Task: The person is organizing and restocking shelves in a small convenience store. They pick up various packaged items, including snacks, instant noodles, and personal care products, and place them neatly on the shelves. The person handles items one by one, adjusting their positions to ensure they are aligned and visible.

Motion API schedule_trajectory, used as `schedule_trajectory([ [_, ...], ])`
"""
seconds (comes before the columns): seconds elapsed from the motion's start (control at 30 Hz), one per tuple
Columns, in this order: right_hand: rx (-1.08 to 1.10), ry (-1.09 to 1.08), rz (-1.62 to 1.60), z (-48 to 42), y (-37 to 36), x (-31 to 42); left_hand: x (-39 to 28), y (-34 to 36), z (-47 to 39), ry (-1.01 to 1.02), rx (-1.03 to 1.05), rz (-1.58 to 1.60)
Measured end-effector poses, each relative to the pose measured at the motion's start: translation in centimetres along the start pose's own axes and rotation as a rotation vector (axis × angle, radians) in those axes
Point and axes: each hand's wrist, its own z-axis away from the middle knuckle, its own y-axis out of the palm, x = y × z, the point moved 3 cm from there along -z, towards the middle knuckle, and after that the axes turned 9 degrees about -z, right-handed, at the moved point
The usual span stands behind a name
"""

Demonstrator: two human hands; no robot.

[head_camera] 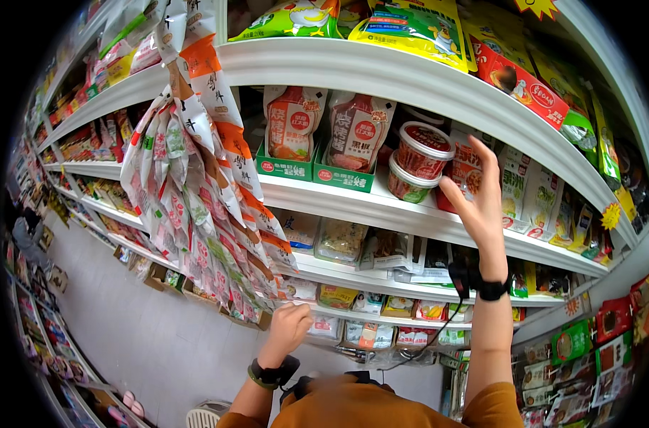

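My right hand (479, 208) is raised before the middle shelf, thumb and fingers apart, with nothing in it. Just left of its thumb, one round lidded tub (426, 151) is stacked on a second tub (411, 181). A red pouch (466, 174) stands partly hidden behind the fingers. Further left, two sauce pouches, one light (293, 125) and one dark (357, 131), stand in green display boxes. Lower down, my left hand (289, 327) is curled into a loose fist, and no object shows in it. Hanging strips of seasoning packets (196, 187) reach down close to its knuckles.
White shelves (356, 200) of packaged food curve across the view. Large yellow bags (410, 32) overhang the upper shelf. Packets hang on a rack (570, 353) at the right. A cream plastic stool (206, 414) stands on the floor. A dark cable (436, 334) trails from my right wrist.
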Motion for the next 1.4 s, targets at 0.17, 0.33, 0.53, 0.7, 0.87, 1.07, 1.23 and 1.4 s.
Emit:
schedule_trajectory([
  [0.17,0.143,0.124,0.207,-3.7,3.0,-1.6,2.5,-1.0,1.1,-0.034,-0.06,0.044],
  [0.33,0.175,0.244,0.185,-4.5,4.1,-2.9,3.1,-0.5,1.7,-0.091,-0.093,0.115],
  [0.53,0.011,0.223,0.116,-4.8,3.8,-4.7,1.3,0.2,0.9,-0.082,-0.099,0.093],
  [0.7,-0.101,0.161,-0.25,-2.5,0.6,-2.9,0.5,1.1,0.2,-0.183,-0.052,0.232],
  [0.87,0.126,0.297,-0.778,4.8,1.2,-3.0,-4.3,1.7,-4.6,-0.128,-0.202,0.703],
  [1.07,0.267,0.591,-1.066,11.4,2.5,-3.1,-11.1,3.4,-10.4,0.133,-0.052,0.383],
  [1.23,0.321,0.511,-0.95,13.3,0.5,-3.6,-11.9,6.6,-10.9,-0.066,-0.07,0.845],
  [1.4,0.282,0.519,-0.903,13.3,-1.3,-3.6,-11.5,8.1,-11.4,-0.125,-0.051,0.942],
])
